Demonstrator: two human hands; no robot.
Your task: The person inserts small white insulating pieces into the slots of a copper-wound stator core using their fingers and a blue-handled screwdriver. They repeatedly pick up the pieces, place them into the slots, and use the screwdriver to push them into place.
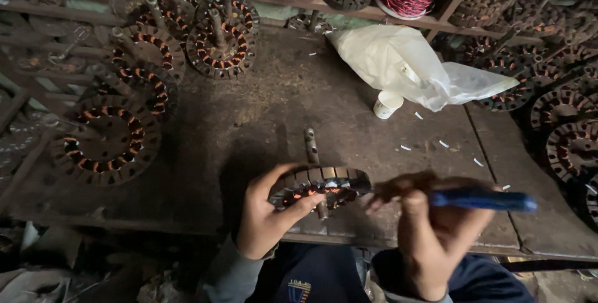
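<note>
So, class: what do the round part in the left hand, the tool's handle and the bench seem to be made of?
Round part: dull grey metal segments with shiny copper-coloured wire between them. Handle: smooth blue, probably plastic. Bench: dark, grimy, matte boards with a seam, likely wood.

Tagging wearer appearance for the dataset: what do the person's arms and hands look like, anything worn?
Both hands are bare, with no gloves, rings or watch visible. The left hand comes out of a grey long sleeve that ends at the wrist. The right hand shows only a sliver of grey cuff at the bottom edge of the frame.
</note>
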